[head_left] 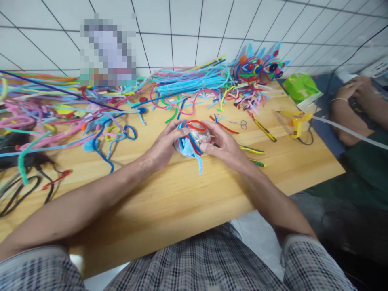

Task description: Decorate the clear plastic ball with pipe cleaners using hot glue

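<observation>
Between my two hands, just above the wooden table, is a round clear ball (203, 136) partly covered with blue, red and white pipe cleaners. A light blue pipe cleaner end (200, 165) sticks out from its lower side. My left hand (170, 139) wraps the covered left side, its thumb lying on top. My right hand (222, 143) grips the bare clear side, thumb at the front and fingers behind. The far side of the ball is hidden. Close behind it lie a red pipe cleaner (228, 127) and small scissors (239, 123).
Pliers (252, 149), a yellow utility knife (265, 130) and a yellow glue gun (296, 121) lie to the right. Bundled blue pipe cleaners (188, 84) and finished colourful figures (260, 66) stand along the tiled wall. Loose pipe cleaners (33, 111) crowd the left. Another person's arms (348, 105) rest at right.
</observation>
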`<state>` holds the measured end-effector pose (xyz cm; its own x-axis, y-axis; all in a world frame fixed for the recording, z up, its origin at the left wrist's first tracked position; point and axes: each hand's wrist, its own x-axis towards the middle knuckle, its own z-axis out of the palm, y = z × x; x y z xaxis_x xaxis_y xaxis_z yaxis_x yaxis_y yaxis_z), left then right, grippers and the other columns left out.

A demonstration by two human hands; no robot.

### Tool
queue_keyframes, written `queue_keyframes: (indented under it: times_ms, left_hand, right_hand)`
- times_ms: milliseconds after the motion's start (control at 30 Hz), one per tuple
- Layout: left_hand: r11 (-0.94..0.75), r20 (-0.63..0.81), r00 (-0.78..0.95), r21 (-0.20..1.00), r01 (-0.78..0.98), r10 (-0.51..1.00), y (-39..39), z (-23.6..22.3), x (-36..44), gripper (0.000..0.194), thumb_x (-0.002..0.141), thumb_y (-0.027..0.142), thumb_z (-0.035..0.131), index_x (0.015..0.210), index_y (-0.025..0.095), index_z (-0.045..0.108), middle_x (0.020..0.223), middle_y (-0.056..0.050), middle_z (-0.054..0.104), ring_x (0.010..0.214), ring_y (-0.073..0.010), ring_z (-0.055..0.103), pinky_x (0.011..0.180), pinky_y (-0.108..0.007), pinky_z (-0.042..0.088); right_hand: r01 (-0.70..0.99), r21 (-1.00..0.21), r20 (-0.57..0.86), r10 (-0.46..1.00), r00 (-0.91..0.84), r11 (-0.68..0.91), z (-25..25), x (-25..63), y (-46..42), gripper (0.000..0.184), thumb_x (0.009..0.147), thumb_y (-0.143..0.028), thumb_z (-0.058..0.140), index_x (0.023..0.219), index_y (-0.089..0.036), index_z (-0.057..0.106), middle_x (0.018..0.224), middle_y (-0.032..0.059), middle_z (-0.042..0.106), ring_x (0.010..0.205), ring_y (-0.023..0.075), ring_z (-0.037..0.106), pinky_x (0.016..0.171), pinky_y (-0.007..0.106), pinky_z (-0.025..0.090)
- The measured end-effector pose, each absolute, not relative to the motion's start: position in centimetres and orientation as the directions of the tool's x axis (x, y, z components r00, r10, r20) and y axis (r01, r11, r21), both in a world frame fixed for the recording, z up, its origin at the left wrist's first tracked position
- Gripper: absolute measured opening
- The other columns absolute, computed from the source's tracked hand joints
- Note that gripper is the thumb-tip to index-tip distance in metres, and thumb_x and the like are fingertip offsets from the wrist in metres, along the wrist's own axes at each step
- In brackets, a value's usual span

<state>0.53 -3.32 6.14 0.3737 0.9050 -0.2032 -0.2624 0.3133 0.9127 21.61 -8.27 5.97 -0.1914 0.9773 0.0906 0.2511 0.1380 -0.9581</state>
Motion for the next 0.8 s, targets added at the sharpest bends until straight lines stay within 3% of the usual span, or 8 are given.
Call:
queue_keyframes:
  times_ms: [233,433,633,800]
  left_hand:
    - [0.351,-0.225,0.390,0.891,-0.288,0.893,-3.19,6.07,0.50,0.045,0.078,0.040,0.084,0.115,0.020,0.069,0.115,-0.006,0.078,0.102,-0.0245,0.075,0.085,-0.035,0.062]
    - [0.393,-0.238,0.464,0.878,-0.272,0.853,-3.13,6.48,0.41,0.038,0.080,0.047,0.079,0.103,0.017,0.075,0.103,-0.007,0.081,0.100,-0.0297,0.077,0.083,-0.039,0.064]
    - [0.439,-0.291,0.460,0.861,-0.256,0.839,-2.71,6.25,-0.04,0.033,0.085,0.048,0.075,0.101,0.020,0.077,0.105,-0.007,0.084,0.108,-0.0337,0.079,0.089,-0.045,0.067]
    - [0.451,-0.288,0.501,0.859,-0.241,0.816,-2.57,5.77,-0.13,0.037,0.086,0.051,0.073,0.104,0.020,0.079,0.106,-0.009,0.085,0.103,-0.0341,0.079,0.085,-0.046,0.067]
  right_hand:
    - [0.361,-0.896,0.197,0.960,-0.198,0.258,5.27,21.82,-8.48,0.082,0.089,-0.065,0.083,0.159,-0.031,0.057,0.161,0.0133,0.062,0.146,0.0375,0.062,0.118,0.060,0.058]
    - [0.391,-0.880,0.212,0.959,-0.187,0.271,5.12,21.99,-8.55,0.080,0.094,-0.068,0.077,0.161,-0.030,0.056,0.163,0.0138,0.060,0.149,0.0379,0.060,0.120,0.061,0.056]
    - [0.365,-0.892,0.200,0.957,-0.210,0.267,5.24,22.50,-8.50,0.079,0.093,-0.066,0.079,0.161,-0.032,0.056,0.164,0.0125,0.059,0.143,0.0359,0.064,0.110,0.057,0.064]
    - [0.422,-0.847,0.253,0.944,-0.213,0.322,5.06,22.34,-8.46,0.075,0.092,-0.057,0.081,0.158,-0.032,0.057,0.156,0.0129,0.064,0.136,0.0346,0.068,0.104,0.055,0.066]
